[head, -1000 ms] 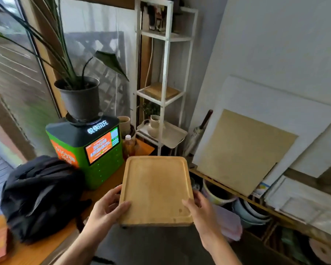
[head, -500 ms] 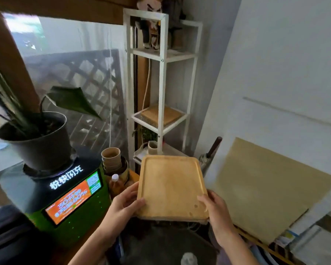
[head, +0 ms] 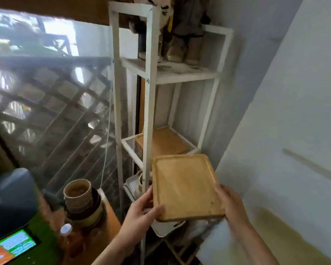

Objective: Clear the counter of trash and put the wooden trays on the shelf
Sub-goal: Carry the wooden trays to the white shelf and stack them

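I hold a light wooden tray [head: 185,186] flat in the air in front of the white metal shelf [head: 148,96]. My left hand [head: 139,213] grips its near left corner, thumb on top. My right hand [head: 230,202] grips its right edge. The tray's far edge is just below and in front of the middle shelf level [head: 131,148]. Another wooden tray [head: 163,141] lies on that level.
A figurine [head: 178,29] stands on the upper shelf level. A white tray [head: 164,227] with a small pot sits on the lower level. Stacked brown cups [head: 79,196], a small bottle [head: 66,231] and a green machine [head: 13,243] stand on the counter at left. A white wall is at right.
I have moved closer to the shelf and carried the tray forward and to the right, up toward the middle level. The potted plant has left the view.
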